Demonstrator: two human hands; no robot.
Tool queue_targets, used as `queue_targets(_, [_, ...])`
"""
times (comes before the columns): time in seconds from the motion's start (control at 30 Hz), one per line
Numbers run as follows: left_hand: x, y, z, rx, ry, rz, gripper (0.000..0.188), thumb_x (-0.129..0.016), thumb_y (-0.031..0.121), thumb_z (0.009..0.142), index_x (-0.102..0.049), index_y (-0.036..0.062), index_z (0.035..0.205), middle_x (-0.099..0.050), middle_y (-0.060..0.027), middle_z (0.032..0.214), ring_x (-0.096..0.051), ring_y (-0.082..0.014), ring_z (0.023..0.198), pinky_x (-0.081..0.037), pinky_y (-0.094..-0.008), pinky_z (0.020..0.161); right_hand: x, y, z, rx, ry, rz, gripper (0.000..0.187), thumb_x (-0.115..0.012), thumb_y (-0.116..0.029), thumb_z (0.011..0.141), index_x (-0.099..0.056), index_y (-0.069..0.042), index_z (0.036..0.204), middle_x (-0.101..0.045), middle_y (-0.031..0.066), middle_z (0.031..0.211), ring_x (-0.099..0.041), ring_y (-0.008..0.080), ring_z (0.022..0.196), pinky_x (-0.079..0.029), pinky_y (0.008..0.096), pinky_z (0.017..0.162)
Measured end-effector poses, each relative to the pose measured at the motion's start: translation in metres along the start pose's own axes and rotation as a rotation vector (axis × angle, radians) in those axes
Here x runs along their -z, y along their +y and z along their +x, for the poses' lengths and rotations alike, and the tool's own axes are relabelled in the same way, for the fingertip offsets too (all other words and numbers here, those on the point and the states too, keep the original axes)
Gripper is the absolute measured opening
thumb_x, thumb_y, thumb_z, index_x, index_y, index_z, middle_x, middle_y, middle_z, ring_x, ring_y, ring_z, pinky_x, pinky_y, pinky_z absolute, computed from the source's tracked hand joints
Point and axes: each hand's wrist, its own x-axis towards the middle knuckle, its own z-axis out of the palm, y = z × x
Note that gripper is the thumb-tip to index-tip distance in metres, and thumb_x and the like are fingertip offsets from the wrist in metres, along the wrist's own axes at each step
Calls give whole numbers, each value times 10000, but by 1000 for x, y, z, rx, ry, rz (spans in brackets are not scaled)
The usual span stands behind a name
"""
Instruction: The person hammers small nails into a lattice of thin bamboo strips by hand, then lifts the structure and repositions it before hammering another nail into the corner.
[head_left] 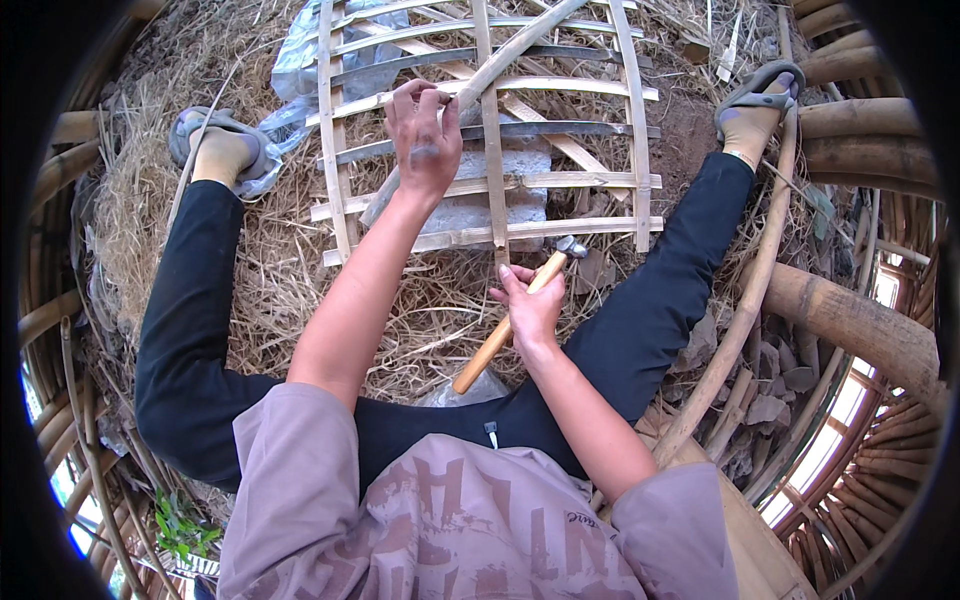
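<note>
A lattice panel of split bamboo slats (637,130) lies before me, several cross strips bending over its uprights. Across it runs a slanting round wooden pole (515,50). My left hand (425,140) is over the left half of the panel, against this pole. Its fingers are curled, and whatever they pinch is hidden. Below the panel my right hand (533,308) holds a hammer (487,355) by its light wooden handle, the small metal head pointing up and right. The thumb of that hand is close to the lower end of the middle upright (492,150).
A grey block (525,205) sits under the panel, and clear plastic sheeting (295,60) lies at its upper left. Dry straw (270,310) covers the ground. My outstretched legs flank the panel. Bamboo poles (850,320) and broken stones (765,415) are on the right.
</note>
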Motion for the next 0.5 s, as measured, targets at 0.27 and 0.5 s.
queue_targets(0.27, [11, 13, -26, 161, -220, -280, 111, -705, 125, 897, -654, 44, 953, -670, -112, 975, -629, -300, 977, -429, -423, 863, -2, 3, 0, -2, 1, 31, 391, -714, 21, 919, -374, 3, 1112, -638, 160, 1027, -729, 222, 856, -658, 308, 646])
queue_targets(0.5, [10, 26, -31, -17, -154, -170, 93, -728, 122, 882, -685, 76, 951, -669, -84, 940, -630, -283, 941, -428, -416, 841, -2, 9, 5, -15, -15, 103, 407, -707, 18, 930, -363, -49, 1137, -652, 123, 1016, -738, 234, 903, -646, 315, 654])
